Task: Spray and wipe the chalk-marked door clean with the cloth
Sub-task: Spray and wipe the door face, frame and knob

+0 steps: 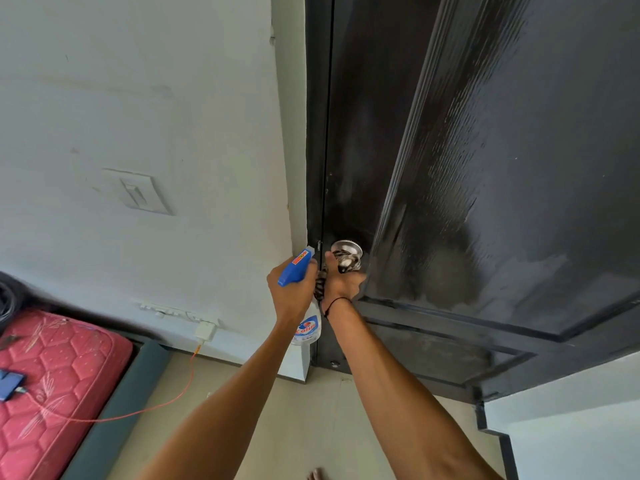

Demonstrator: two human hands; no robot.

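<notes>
Both hands meet at frame centre: I see the left hand (292,292) gripping the spray bottle (304,299), long axis upright, blue nozzle pointing up-right at the black door (485,168). Right hand (341,284) clutches a patterned cloth (320,284) against the silver knob (346,256).

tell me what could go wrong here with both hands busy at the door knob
1. The left hand grips the spray bottle right beside the right hand at the knob; a bump might loosen that grip.
2. The door looks wet and streaked, so drips may reach the floor near the bare toes.
3. The orange cable trails across the floor, a possible trip hazard.
</notes>
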